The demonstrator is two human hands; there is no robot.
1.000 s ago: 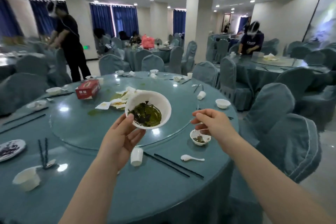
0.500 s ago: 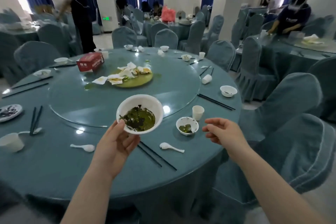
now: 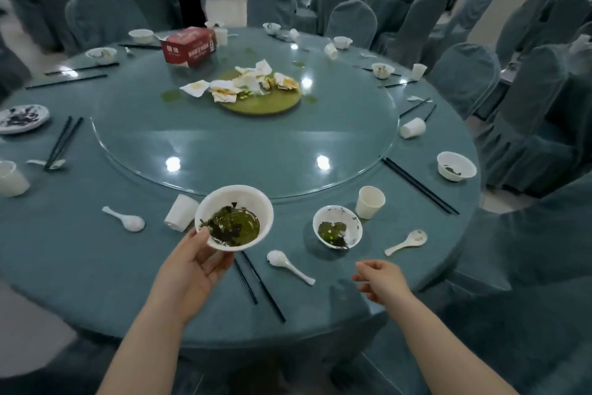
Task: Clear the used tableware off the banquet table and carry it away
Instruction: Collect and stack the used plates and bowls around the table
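Two bare forearms enter from the lower edge of the view, on the near side of the round table covered in blue-grey cloth [image 3: 96, 266]. Neither forearm shows a sleeve, cuff, watch or bracelet along its visible length. The left hand [image 3: 189, 269] is ungloved, with no ring visible on its fingers [image 3: 221, 263]; its thumb nail is short and unpainted. The right hand [image 3: 382, 281] is likewise ungloved and ringless on the parts that show. No clothing of the wearer appears anywhere in view; the torso and upper arms lie outside the frame.
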